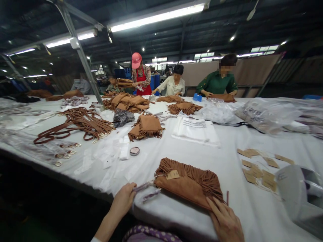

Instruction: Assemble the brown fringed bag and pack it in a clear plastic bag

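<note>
Across a white-covered tabletop (234, 178), a fringed brown bag (184, 189) lies near the front edge, the right hand (227, 220) laying extended fingers over one end, any grip beneath unclear, as the left hand (123, 199) pinches a plastic-wrapped strip (141, 187) at the other; arranging the bag appears under way, any next move calling for steady support and a slack strip
</note>
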A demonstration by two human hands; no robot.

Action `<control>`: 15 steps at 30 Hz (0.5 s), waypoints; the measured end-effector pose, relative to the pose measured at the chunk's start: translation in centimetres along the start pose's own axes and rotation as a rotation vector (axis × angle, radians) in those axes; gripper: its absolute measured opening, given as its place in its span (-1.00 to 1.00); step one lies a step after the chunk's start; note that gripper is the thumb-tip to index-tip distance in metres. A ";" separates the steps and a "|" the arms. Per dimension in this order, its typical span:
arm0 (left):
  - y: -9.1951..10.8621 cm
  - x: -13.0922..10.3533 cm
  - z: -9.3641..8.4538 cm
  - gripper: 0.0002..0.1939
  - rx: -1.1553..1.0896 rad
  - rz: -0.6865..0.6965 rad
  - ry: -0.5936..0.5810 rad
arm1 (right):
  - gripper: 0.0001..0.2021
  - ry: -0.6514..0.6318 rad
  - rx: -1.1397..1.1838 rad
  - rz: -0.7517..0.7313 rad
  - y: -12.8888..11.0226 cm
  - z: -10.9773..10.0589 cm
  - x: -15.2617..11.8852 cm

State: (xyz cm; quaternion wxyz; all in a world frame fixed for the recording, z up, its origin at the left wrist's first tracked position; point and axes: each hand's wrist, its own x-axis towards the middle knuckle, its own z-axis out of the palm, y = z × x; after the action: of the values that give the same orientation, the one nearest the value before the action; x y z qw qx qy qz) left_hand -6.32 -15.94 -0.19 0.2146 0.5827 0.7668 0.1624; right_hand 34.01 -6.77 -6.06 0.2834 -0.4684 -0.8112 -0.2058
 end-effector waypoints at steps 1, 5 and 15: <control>0.2 0.0 0.0 -0.70 0.000 0.006 -0.005 | -0.69 0.001 0.001 -0.003 0.0 0.0 0.0; 0.7 0.2 -0.1 -0.82 -0.046 0.030 -0.055 | -0.69 -0.002 0.006 0.000 -0.2 -0.3 0.1; -1.3 -1.0 -1.9 -0.88 -0.776 -0.165 -0.408 | -0.37 -0.013 0.058 -0.030 -0.4 -0.7 1.0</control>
State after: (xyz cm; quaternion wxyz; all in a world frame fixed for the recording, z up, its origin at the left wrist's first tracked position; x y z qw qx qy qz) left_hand -8.11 -17.26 0.94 0.5765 0.4160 0.6350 0.3023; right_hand 33.43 -6.74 -4.85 0.2883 -0.4491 -0.8256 -0.1833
